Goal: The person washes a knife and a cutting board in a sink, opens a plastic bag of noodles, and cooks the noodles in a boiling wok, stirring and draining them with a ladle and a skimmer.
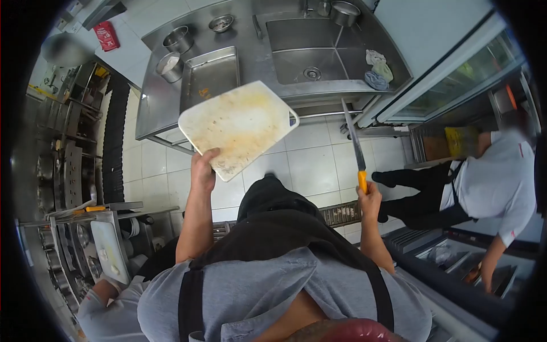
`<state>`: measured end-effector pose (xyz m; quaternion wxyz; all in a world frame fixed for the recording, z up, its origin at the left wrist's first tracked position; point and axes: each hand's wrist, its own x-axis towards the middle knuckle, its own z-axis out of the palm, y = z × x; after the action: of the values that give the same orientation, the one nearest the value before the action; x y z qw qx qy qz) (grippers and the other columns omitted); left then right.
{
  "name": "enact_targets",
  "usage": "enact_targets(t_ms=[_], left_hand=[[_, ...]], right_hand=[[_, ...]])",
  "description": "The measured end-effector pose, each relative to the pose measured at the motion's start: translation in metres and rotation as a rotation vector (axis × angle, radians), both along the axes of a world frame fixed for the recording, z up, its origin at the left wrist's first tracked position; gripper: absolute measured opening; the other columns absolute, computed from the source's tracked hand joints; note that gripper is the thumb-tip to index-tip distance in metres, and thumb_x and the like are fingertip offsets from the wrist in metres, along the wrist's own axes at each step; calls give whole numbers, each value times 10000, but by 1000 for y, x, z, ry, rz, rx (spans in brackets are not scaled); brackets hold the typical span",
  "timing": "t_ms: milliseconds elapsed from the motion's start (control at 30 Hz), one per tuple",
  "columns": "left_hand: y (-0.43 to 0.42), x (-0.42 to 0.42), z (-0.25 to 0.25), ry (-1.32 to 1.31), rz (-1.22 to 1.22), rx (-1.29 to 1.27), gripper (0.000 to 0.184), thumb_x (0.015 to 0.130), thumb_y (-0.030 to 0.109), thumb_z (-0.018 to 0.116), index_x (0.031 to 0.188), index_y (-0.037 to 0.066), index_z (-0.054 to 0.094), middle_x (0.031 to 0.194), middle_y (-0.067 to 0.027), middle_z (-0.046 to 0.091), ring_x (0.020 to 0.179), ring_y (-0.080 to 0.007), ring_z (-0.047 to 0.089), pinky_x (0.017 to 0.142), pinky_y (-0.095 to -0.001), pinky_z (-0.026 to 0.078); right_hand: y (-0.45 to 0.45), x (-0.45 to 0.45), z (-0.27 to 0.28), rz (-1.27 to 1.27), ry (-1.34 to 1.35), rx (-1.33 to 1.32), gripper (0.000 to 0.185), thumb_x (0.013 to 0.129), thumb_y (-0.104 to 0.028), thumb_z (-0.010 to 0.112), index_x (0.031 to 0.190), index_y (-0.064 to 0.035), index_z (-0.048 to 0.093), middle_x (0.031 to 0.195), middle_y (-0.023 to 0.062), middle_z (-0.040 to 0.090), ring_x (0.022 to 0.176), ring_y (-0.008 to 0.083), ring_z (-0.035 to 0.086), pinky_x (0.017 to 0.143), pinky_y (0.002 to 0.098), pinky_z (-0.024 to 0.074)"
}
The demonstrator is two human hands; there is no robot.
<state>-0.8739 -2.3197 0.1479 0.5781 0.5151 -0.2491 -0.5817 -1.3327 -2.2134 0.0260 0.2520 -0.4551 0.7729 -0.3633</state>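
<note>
- Head view, kitchen from above: stained white cutting board [242,125] held out over the tiled floor [310,165], its near-left corner gripped in the left hand [203,171], thumb on top.
- Knife [354,139] grasped by its yellow handle [362,181] in the right hand [370,200], blade pointing forward, well apart from the board.
- Ahead, on a steel bench [162,102]: shallow tray [211,71] with orange scraps [203,92], two pots [178,40], cloths [379,71] beside a sink [299,37].
- At right, another person [493,176], one arm extended downward.

no legible text, markings on red packet [106,36] too small to read, small red mark [521,150] on white shirt [491,178] likewise
</note>
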Motion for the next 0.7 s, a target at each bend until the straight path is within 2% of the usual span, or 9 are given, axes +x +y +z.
enact_targets(t_ms=[33, 133, 267, 400, 467, 533, 633, 700], left_hand=[[-19, -5, 2, 10, 14, -6, 388, 741, 33, 582, 1099, -109, 525, 1056, -175, 601, 935, -254, 605, 836, -332, 473], [-76, -19, 6, 11, 53, -32, 380, 748, 39, 589, 1096, -103, 532, 1062, -173, 603, 937, -246, 606, 838, -325, 469], [-182, -46, -1, 16, -5, -59, 363, 748, 66, 604, 1072, -93, 565, 1011, -153, 630, 910, -233, 613, 828, -309, 462], [-295, -93, -16, -179, -164, 6, 344, 744, 82, 606, 1049, -78, 594, 960, -145, 647, 878, -233, 617, 775, -314, 468], [-351, -128, -18, -244, -258, 123, 326, 756, 90, 602, 1045, -61, 597, 954, -145, 648, 846, -227, 622, 713, -329, 482], [-413, -162, -60, -249, -339, 206, 305, 773, 93, 594, 1046, -42, 600, 950, -141, 648, 813, -229, 625, 655, -340, 491], [-477, -210, -96, -274, -360, 297, 295, 790, 99, 585, 1057, -26, 599, 970, -132, 644, 823, -236, 629, 635, -339, 499], [-525, -226, -149, -200, -356, 364, 305, 780, 65, 598, 1070, -28, 593, 1014, -143, 633, 870, -251, 632, 669, -366, 520]], right_hand=[[-29, -6, 2, 16, 12, -103, 237, 771, -110, 663, 936, 44, 591, 665, 27, 579, 510, 70, 483, 471, 228, 388], [-97, -9, 29, -17, -119, -28, 251, 765, -110, 674, 942, 47, 589, 685, 28, 583, 509, 65, 481, 472, 221, 391], [-162, -18, 9, -91, -155, 23, 299, 742, -139, 696, 954, 47, 598, 664, 52, 589, 524, 96, 536, 486, 248, 421], [-213, -7, 21, -112, -291, 53, 280, 769, -126, 668, 964, 52, 575, 661, 40, 562, 477, 94, 509, 434, 225, 390], [-241, -9, 28, -107, -266, 64, 282, 769, -125, 667, 965, 55, 576, 658, 41, 562, 483, 95, 511, 441, 225, 392], [-267, -19, 31, -106, -248, 50, 284, 769, -125, 665, 967, 59, 577, 655, 43, 563, 488, 96, 513, 449, 225, 395], [-292, -32, 21, -168, -312, 60, 268, 768, -88, 665, 970, 63, 576, 671, 42, 571, 507, 86, 509, 462, 223, 399], [-313, -44, 13, -156, -339, 59, 277, 762, -89, 668, 971, 67, 576, 681, 44, 577, 511, 87, 515, 467, 225, 406]])
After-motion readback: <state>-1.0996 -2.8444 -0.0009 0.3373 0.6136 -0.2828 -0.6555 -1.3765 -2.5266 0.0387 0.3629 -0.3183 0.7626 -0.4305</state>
